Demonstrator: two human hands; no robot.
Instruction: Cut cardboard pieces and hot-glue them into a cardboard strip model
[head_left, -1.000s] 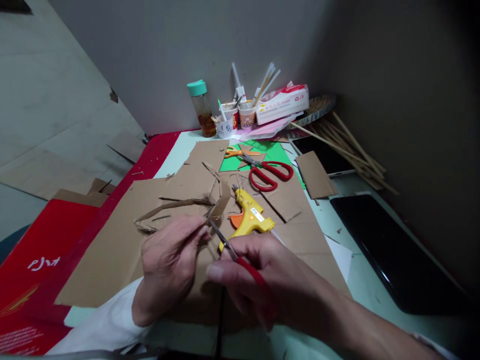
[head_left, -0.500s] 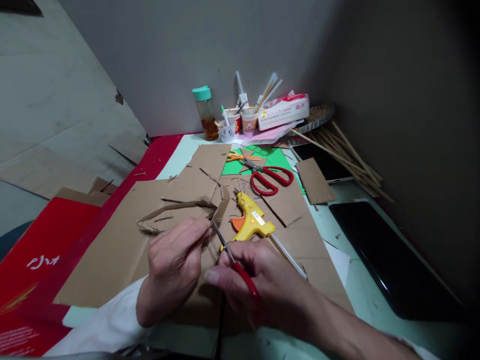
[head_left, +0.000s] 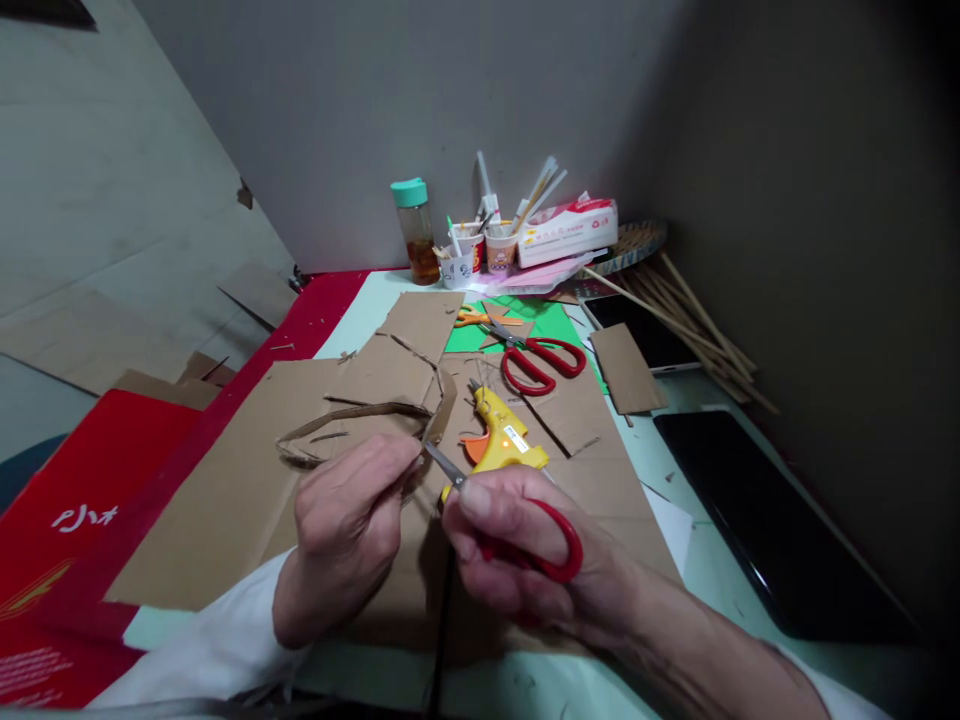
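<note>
From the head view, the right hand [head_left: 525,560] is closed around the red handles of a pair of small scissors [head_left: 517,520], fingers through the loops — the blades point up and left, their tips at the fingertips of the left hand [head_left: 349,525]. The left hand is pinched together on the near end of a thin curved cardboard strip [head_left: 360,412], which loops over the big cardboard sheet [head_left: 225,500] near the desk's front edge. Just beyond the right hand lies a yellow glue gun [head_left: 499,435], touching the cardboard. Farther toward the back edge rest larger red scissors [head_left: 536,360] beside a green sheet [head_left: 551,320]. At the back edge stand a bottle with a teal cap [head_left: 416,230] and paper cups [head_left: 480,250] — a black tablet [head_left: 780,520] lies along the right edge.
</note>
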